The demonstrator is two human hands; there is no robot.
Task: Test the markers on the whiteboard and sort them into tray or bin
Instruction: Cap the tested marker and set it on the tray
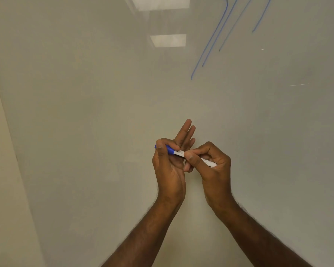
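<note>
A white marker (pixel 178 153) with a blue cap (pixel 170 149) lies level between both hands in front of the whiteboard (pixel 104 112). My left hand (pixel 170 166) pinches the blue cap between thumb and forefinger, its other fingers stretched upward. My right hand (pixel 208 166) grips the white barrel, fingers curled round it. Several blue lines (pixel 214 39) run down the board at the upper right. No tray or bin is in view.
The whiteboard's left edge (pixel 14 143) slants down the left side, with a beige wall (pixel 0 170) beyond it. Ceiling lights reflect on the board near the top centre (pixel 168 40).
</note>
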